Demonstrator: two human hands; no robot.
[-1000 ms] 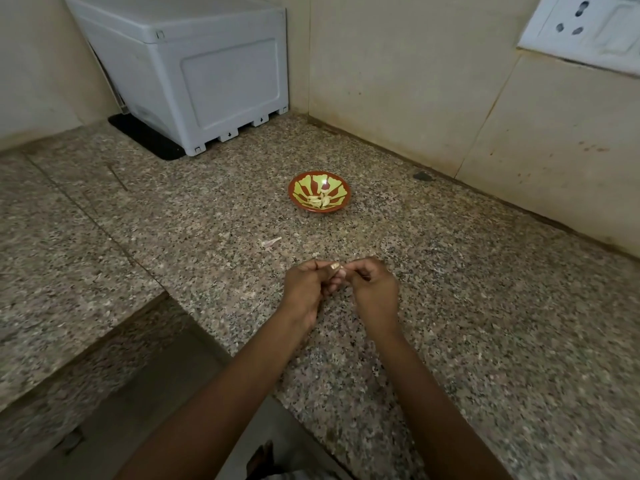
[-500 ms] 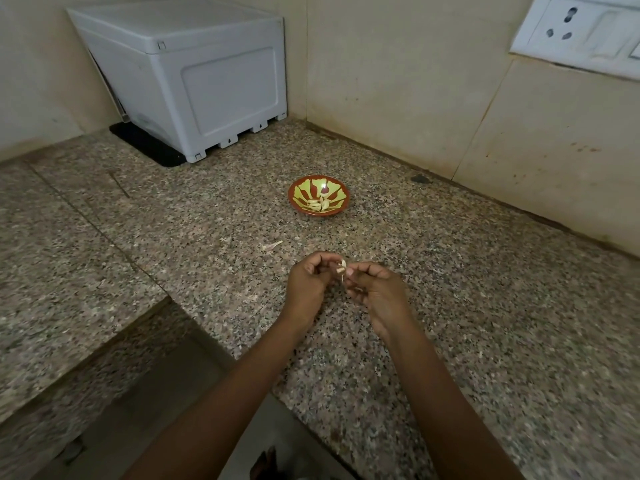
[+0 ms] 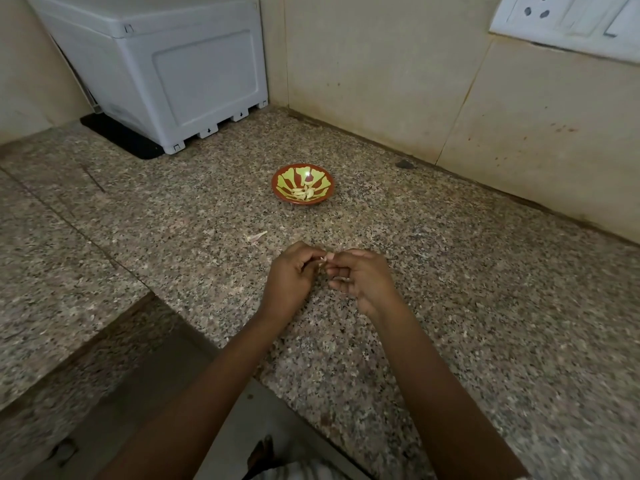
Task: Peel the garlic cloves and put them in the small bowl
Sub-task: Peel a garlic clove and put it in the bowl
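We see it all through one head-worn camera, close above the granite counter (image 3: 467, 289), looking forward and steeply down toward the far wall corner (image 3: 285, 64). Our left hand (image 3: 289, 275) and right hand (image 3: 363, 280) meet near mid-frame. The small bowl (image 3: 287, 174) lies farther off, centre, and a white box (image 3: 173, 64) stands far left.

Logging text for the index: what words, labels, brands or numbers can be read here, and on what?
No text can be read.
On the white box: small moulded marks near its feet, too small to read.
On the switch plate and the small bowl: no lettering shows.
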